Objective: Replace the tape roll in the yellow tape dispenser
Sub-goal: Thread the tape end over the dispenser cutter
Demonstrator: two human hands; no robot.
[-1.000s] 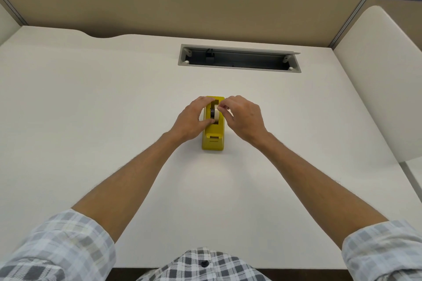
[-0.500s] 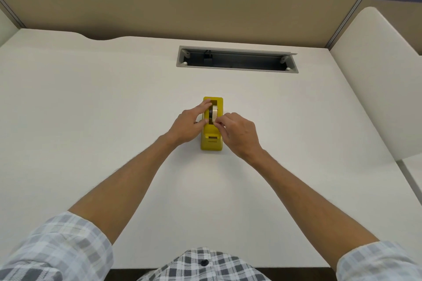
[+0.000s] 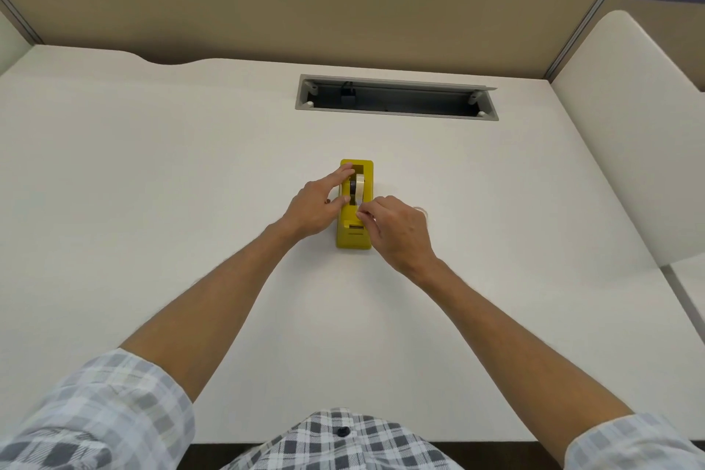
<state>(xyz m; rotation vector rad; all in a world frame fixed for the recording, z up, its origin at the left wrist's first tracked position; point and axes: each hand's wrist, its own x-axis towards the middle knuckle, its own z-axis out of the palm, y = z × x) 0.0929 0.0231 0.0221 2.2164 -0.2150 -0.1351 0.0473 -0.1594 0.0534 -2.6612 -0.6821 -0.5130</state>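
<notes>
head view: the yellow tape dispenser [image 3: 354,238] is set mid-desk [image 3: 190,202], with the tape roll [image 3: 359,185] seated inside. its left wall is pressed by the left hand [image 3: 311,210], fingers straight; the roll's loose end is pinched by the right hand [image 3: 400,229], fingertips curled.

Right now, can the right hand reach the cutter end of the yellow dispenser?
Probably yes. The right hand, pinching the tape end, is right beside the near cutter end of the yellow tape dispenser, nothing between; the left hand rests on its far left side.
</notes>
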